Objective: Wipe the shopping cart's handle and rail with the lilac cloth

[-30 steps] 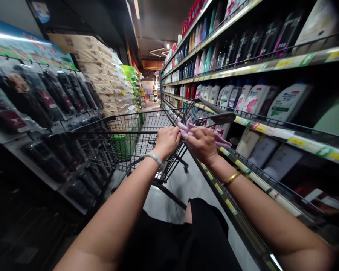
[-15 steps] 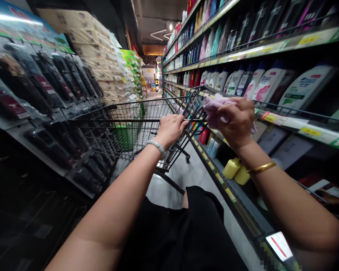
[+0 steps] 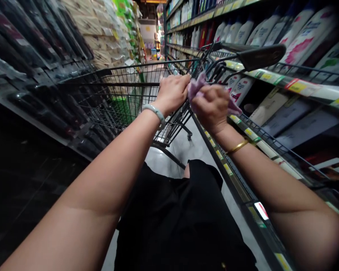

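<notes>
My left hand (image 3: 172,92), with a pale bangle at the wrist, is closed over a dark rail at the near side of the black wire shopping cart (image 3: 121,84). Crumpled in my right hand (image 3: 210,109) is a light purple cloth (image 3: 197,87), its ends sticking out on both sides of the fist. That hand is just right of my left one, by the cart's wire side; whether the cloth touches the wire I cannot tell. Above and right of it, the cart's dark handle (image 3: 261,57) juts toward the shelves.
White shampoo bottles (image 3: 305,35) line the shelf (image 3: 313,90) close on my right, with boxes (image 3: 288,116) below. Packaged dark goods (image 3: 31,34) hang at left, beside stacked packs (image 3: 93,37). The aisle floor (image 3: 182,141) shows beneath the cart.
My right hand has moved left and closer to my left hand, with the cloth still in it. The cart's handle now shows at right. The view has tipped downward.
</notes>
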Motion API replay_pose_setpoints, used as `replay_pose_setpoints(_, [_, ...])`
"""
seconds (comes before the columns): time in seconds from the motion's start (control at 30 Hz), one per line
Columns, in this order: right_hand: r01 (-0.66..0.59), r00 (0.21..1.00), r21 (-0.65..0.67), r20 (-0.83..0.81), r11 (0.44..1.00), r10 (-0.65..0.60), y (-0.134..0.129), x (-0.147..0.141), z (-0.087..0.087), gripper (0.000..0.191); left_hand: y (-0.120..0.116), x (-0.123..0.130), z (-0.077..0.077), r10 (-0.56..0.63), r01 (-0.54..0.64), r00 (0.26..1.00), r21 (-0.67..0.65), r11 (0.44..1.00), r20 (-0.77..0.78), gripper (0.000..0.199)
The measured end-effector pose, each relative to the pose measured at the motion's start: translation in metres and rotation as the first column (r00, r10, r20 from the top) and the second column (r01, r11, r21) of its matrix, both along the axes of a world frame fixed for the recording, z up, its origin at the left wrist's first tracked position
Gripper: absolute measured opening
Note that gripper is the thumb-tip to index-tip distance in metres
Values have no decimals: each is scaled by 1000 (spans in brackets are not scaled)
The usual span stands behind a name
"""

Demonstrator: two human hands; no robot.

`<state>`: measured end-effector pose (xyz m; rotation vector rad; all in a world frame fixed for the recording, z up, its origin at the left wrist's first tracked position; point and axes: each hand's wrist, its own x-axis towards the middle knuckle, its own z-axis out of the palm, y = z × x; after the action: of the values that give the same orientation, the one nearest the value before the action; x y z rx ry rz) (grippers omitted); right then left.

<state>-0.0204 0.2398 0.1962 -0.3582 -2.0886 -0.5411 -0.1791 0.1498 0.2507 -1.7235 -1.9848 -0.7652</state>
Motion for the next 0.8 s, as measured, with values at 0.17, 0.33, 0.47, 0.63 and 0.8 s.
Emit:
replay_pose_setpoints(0.17, [-114,973,123,213,986,86,-9,-5,-16,21,-5,1,2,25,-26,999,-31,999,-36,38])
replay_pose_setpoints(0.33, [-75,993,-56,85,996,80,-13,-17,-30,21,-6,0,4,12,-12,1000,-37,999,-16,43])
replay_pose_setpoints(0.47, [-273,903,-20,338,962,264,-25,-28,-57,22,-7,-1,5,21,-22,1000,-63,998,-17,43])
replay_pose_setpoints(0.63, [-150,977,-11,150,989,150,-29,-31,-45,24,-8,-3,3,0,0,1000,-40,999,-19,42])
replay_pose_setpoints(0.8, [-264,926,-12,276,965,256,-33,-50,-67,26,-9,-3,4,-1,2,1000,-24,1000,10,42])
